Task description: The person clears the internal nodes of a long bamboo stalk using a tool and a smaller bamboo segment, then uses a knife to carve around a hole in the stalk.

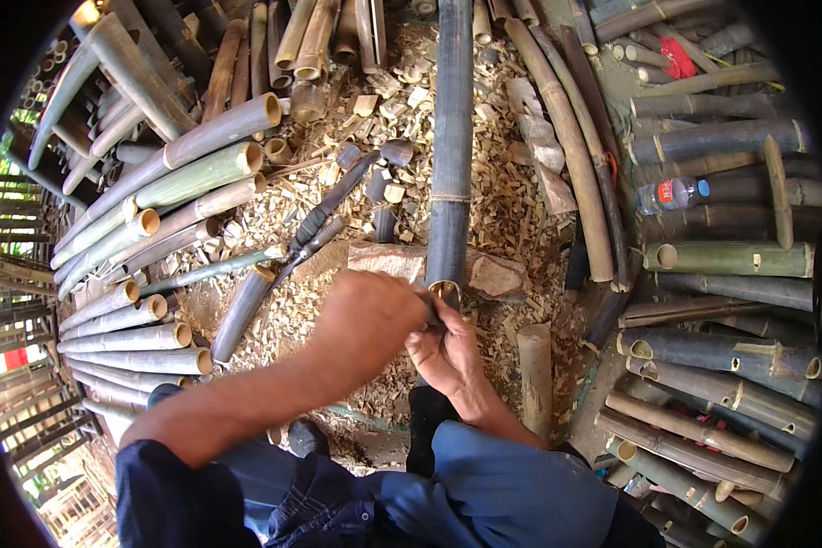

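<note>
A long dark bamboo pole (451, 137) runs away from me down the middle, and its cut open end is just beyond my hands. My left hand (374, 315) is curled into a fist in front of that end, slightly blurred. Touching it is my right hand (449, 352), its thumb and fingers closed around a small dark piece (426, 309). The piece lies between the two hands and is mostly hidden, so its kind does not show. What the left fingers hold cannot be made out.
Wood chips (402, 110) cover the ground. Split wood blocks (496, 274) lie beneath the pole. At left are stacked bamboo lengths (192, 146) and a dark-handled tool (333, 205). More bamboo (731, 393) and a plastic bottle (671, 195) lie at right. A short post (535, 379) stands near my right knee.
</note>
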`<action>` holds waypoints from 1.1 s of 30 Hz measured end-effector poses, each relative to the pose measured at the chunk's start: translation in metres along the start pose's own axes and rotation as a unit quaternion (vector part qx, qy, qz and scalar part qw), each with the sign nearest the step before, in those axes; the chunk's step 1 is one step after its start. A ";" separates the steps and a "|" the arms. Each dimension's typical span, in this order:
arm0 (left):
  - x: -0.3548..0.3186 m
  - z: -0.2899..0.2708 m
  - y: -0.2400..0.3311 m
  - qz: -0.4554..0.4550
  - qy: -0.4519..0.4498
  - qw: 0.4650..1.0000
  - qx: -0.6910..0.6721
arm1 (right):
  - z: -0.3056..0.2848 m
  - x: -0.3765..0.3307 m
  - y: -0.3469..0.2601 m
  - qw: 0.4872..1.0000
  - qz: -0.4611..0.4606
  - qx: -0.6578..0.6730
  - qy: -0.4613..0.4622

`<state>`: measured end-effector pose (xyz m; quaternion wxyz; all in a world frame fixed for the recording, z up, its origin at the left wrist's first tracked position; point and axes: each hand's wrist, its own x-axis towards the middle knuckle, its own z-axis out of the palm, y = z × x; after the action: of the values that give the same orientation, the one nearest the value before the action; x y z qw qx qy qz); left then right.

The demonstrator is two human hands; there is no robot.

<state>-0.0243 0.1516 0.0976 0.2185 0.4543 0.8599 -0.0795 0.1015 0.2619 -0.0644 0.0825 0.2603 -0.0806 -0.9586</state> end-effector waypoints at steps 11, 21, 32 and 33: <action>-0.060 0.116 0.038 -0.246 -0.182 0.822 -0.480 | 0.019 -0.027 -0.016 0.830 0.126 -0.493 0.228; -0.081 0.169 0.107 -0.240 0.034 0.677 -0.695 | 0.026 -0.043 -0.013 0.704 0.040 -0.674 0.222; -0.025 0.022 -0.026 -0.184 0.053 0.966 -0.173 | 0.015 0.000 0.008 0.971 -0.038 -0.236 0.007; -0.015 0.008 -0.021 -0.163 0.052 0.976 -0.137 | 0.016 0.000 0.006 0.983 -0.039 -0.178 0.014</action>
<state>-0.0317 0.1262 0.0959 0.2177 0.2773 0.9353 0.0287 0.0938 0.2582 -0.0493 0.0914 0.2576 0.1027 -0.9564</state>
